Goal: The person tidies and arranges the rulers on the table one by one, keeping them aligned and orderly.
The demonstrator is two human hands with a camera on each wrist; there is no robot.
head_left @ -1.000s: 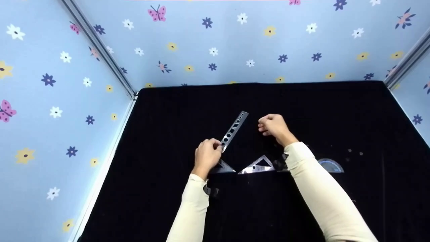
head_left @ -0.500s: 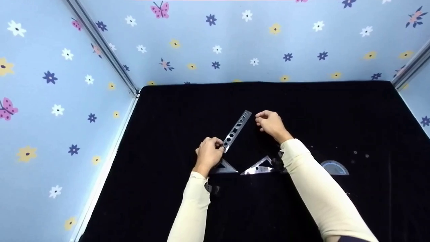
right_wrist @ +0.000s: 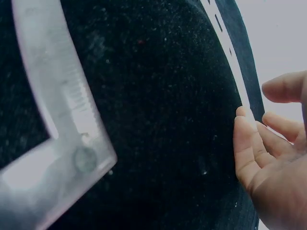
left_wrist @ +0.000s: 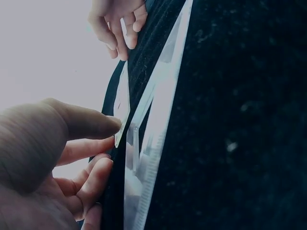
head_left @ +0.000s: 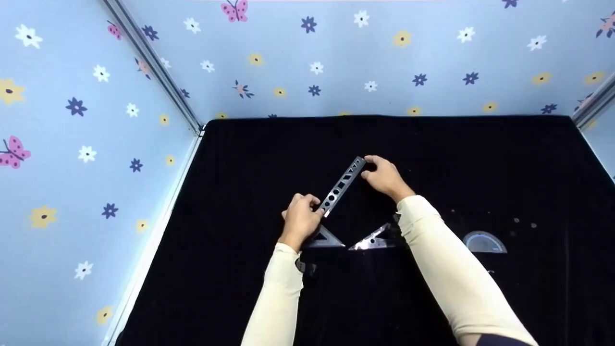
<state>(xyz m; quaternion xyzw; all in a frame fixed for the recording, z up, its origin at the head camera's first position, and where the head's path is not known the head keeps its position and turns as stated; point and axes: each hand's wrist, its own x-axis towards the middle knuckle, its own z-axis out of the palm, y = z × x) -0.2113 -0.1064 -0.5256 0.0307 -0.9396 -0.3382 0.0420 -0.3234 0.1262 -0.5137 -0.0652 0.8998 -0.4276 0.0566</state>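
Note:
A clear ruler with a row of cut-out shapes slants between my two hands over the black cloth. Its near end is pinched between thumb and index finger of my left hand, also plain in the left wrist view on the ruler. At the far end, fingertips of my right hand touch the ruler, while the thumb stands apart from it in the right wrist view. Just below the left hand lies a clear set square, partly covered by it. Another set square lies under the right forearm.
A clear protractor lies right of the right sleeve. Black cloth covers the table, with small specks at the right. Flowered blue walls rise behind and at both sides, joined by metal corner posts.
My right hand has moved left to the ruler's far end, its fingers spreading from a looser curl. My left hand has kept its pinch on the near end. The view has shifted slightly.

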